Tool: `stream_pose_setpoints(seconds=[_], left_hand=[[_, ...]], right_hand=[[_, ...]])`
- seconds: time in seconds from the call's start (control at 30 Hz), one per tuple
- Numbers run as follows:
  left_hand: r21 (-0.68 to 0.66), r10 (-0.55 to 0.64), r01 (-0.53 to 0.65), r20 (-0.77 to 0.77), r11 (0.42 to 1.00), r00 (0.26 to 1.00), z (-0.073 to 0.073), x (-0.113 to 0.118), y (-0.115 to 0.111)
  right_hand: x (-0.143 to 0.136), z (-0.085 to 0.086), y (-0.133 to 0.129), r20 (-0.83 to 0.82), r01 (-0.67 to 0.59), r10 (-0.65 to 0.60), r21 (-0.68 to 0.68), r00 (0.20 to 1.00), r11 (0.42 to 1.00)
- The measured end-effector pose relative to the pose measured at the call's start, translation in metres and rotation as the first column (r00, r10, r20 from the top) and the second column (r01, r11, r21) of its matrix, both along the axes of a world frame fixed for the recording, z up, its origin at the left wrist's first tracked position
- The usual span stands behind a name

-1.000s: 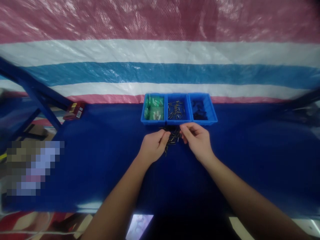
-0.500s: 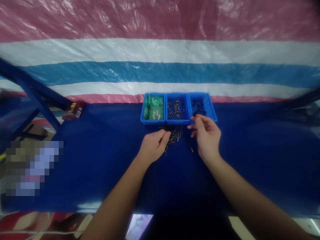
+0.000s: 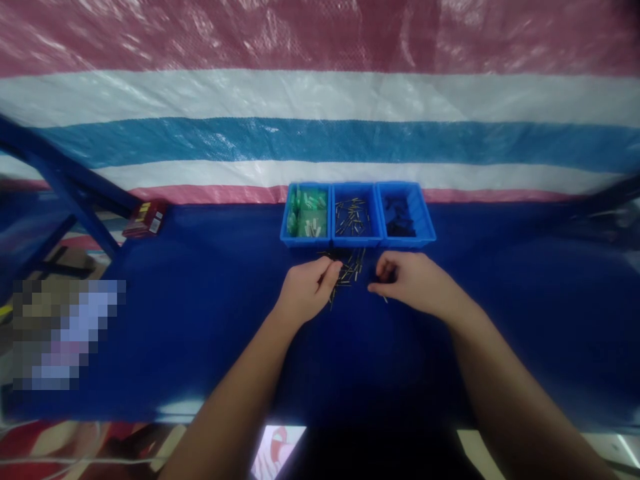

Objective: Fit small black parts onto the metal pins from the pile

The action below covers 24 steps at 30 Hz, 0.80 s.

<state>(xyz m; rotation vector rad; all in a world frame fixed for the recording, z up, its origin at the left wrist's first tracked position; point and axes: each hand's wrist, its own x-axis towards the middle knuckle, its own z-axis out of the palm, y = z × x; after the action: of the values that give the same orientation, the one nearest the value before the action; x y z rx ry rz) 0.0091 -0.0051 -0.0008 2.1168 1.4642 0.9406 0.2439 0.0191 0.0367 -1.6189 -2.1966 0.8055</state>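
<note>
My left hand [image 3: 311, 288] is closed in a pinch at the left side of a loose pile of thin metal pins [image 3: 356, 263] on the blue table. What its fingertips hold is hidden. My right hand [image 3: 413, 280] is low over the table, right of the pile, its fingers curled and the thumb apart from them. A single pin [image 3: 385, 300] shows just below the right thumb. Behind the pile, the middle blue bin [image 3: 356, 241] contains more such pins. The left bin [image 3: 306, 242] has green bags and small pale pieces; the right bin [image 3: 423, 220] has dark parts.
A red box [image 3: 145, 219] lies at the table's back left, beside a blue metal frame [image 3: 83, 200]. Striped plastic sheeting [image 3: 320, 143] hangs behind the blue table [image 3: 210, 300]. A bright screen [image 3: 277, 450] shows below the front edge.
My right hand has come down and toward me from the front of the right bin, and its fingers have curled. My left hand has stayed in its pinch beside the pile.
</note>
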Motion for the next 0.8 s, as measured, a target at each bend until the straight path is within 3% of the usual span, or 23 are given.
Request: stream_pose_setpoints(seconds=[0.13,0.3,0.47,0.57,0.8], left_hand=[[0.000,0.003,-0.003,-0.003,1.000,1.000,0.001,0.000,-0.001],[0.013,-0.002,0.002,0.003,1.000,1.000,0.001,0.000,-0.001],[0.033,-0.028,0.026,0.062,0.999,0.998,-0.001,0.002,-0.001],[0.049,-0.062,0.058,0.098,0.997,0.993,-0.003,0.003,-0.002],[0.058,-0.082,0.076,0.105,0.995,0.991,-0.005,0.002,0.000]], right_hand=[[-0.005,0.002,-0.007,0.112,-0.004,0.008,-0.033,0.994,0.999],[-0.013,0.003,-0.011,0.065,0.002,0.000,-0.041,0.998,0.999],[-0.027,0.001,-0.013,-0.240,0.068,-0.060,0.028,0.969,0.997],[-0.037,-0.005,-0.015,-0.442,0.115,-0.105,-0.003,0.891,0.993],[-0.048,-0.022,-0.016,-0.662,0.114,-0.138,-0.079,0.737,0.990]])
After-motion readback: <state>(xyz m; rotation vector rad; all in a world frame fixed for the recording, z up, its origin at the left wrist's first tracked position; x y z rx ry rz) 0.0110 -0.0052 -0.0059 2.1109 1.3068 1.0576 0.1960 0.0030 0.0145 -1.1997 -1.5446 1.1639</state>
